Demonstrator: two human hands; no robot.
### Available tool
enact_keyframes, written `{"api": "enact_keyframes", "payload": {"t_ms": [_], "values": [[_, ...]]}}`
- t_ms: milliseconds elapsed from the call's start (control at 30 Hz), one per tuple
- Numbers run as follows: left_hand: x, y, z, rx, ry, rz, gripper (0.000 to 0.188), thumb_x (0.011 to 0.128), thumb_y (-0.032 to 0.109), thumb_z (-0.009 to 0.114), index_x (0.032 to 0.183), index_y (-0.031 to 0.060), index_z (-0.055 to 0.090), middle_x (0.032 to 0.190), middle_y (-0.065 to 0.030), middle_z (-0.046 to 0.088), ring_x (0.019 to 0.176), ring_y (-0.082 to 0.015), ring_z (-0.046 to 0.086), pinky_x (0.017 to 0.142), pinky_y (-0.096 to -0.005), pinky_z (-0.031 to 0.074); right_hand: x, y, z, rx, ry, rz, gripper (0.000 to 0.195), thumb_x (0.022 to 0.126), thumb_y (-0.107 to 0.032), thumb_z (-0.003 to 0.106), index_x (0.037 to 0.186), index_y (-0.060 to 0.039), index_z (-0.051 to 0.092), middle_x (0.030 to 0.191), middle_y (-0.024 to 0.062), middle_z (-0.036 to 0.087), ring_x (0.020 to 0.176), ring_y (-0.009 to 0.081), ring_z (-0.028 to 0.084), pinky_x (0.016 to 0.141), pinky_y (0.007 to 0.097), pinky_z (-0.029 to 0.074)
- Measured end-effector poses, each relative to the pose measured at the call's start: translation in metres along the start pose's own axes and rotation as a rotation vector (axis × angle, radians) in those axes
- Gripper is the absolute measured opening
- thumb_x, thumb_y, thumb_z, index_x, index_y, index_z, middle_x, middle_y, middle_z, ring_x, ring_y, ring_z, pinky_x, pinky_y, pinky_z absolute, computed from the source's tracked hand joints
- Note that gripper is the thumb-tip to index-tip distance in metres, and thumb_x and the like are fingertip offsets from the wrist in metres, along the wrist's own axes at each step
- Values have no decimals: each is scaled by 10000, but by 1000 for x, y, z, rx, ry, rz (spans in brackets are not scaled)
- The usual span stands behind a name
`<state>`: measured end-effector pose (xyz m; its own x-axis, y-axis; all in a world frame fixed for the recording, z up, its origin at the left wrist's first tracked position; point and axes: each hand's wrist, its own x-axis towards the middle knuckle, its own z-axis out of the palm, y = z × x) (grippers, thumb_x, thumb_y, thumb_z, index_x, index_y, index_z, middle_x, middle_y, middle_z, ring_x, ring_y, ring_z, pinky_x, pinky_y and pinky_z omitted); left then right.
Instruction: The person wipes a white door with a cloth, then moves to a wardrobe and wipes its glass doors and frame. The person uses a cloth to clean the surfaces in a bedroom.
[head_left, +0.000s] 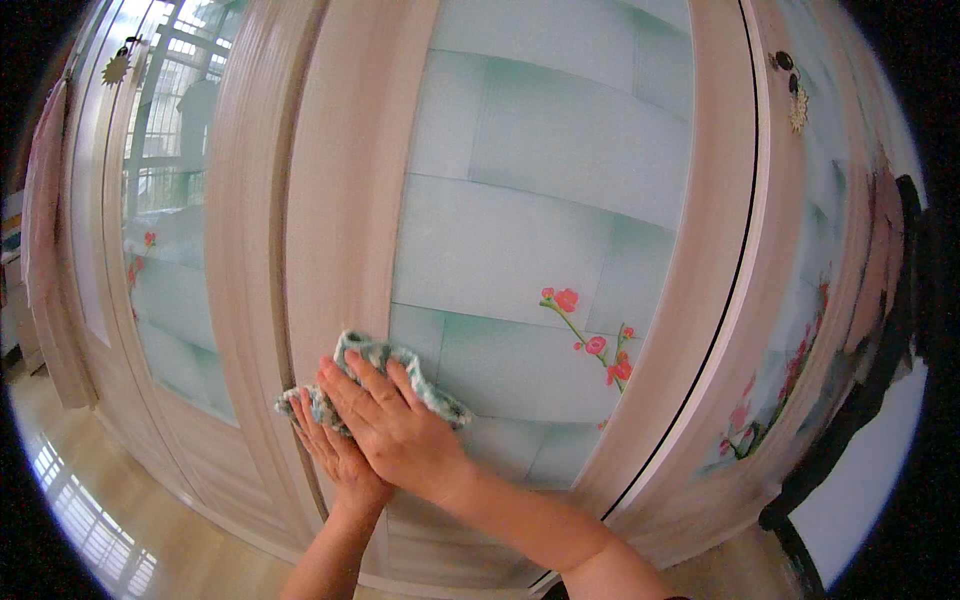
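A crumpled green and white patterned cloth (375, 346) lies pressed against a wardrobe door, across the pale wooden frame (345, 225) and the edge of its light blue-green panel (540, 247). My right hand (397, 431) rests on the cloth with its fingers pointing up and to the left, pressing it to the door. Just to its left and partly under it, my left hand (337, 454) holds the cloth's lower left part flat against the frame. Both palms are hidden. Red flowers on a green stem (595, 345) decorate the panel to the right of my hands.
Neighbouring doors carry dark knobs with hanging tassel-like ornaments, one at upper left (116, 67) and one at upper right (799, 109). Pink fabric (46, 225) hangs at the far left. Below is a glossy floor (105, 517). A black-edged white object (862, 472) stands at lower right.
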<state>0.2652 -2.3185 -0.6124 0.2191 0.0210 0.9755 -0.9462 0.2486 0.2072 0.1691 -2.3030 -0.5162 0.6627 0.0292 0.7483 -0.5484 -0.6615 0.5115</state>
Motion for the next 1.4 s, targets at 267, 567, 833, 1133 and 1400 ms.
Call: {"api": "enact_keyframes", "payload": {"t_ms": [267, 567, 833, 1133, 1400], "values": [[-20, -23, -26, 78, -238, 55, 635, 842, 317, 487, 1326, -15, 246, 1333, -279, 261, 1238, -462, 244, 1005, -556, 171, -15, -40, 2, -90, 19, 118, 353, 839, -216, 428, 1117, -65, 584, 1270, 42, 467, 1221, 213, 362, 992, 352, 286], [-81, 5, -26, -106, -302, 330, 457, 806, 248, 463, 1153, -41, 388, 1257, -292, 369, 1159, -491, 347, 988, -601, 109, -111, -36, -14, -138, -12, 247, 274, 779, -179, 524, 1019, -135, 647, 1202, -27, 512, 1094, 200, 438, 898, 371, 355], [-72, 54, -29, -51, -440, 555, 366, 727, 295, 517, 994, 57, 593, 1170, -124, 489, 1028, -312, 464, 920, -594, 228, -175, -25, -31, -323, 52, 509, 284, 750, -213, 564, 1023, -176, 633, 1170, -58, 510, 1010, 212, 458, 912, 474, 292], [-39, 74, -39, -100, -435, 516, 249, 738, 243, 519, 888, 57, 590, 1206, -125, 464, 1074, -327, 439, 978, -589, 158, -136, 1, -66, -345, 78, 509, 296, 755, -244, 542, 1036, -206, 629, 1247, 58, 452, 1196, 300, 359, 985, 547, 205], [-37, 75, -44, -70, -505, 535, 310, 749, 259, 498, 901, -8, 542, 1220, -206, 422, 1131, -420, 372, 973, -628, 97, -148, -10, -57, -338, 126, 885, 537, 784, -529, 474, 1177, -165, 510, 1276, 301, 319, 1178, 478, 293, 952, 602, 211]]}}
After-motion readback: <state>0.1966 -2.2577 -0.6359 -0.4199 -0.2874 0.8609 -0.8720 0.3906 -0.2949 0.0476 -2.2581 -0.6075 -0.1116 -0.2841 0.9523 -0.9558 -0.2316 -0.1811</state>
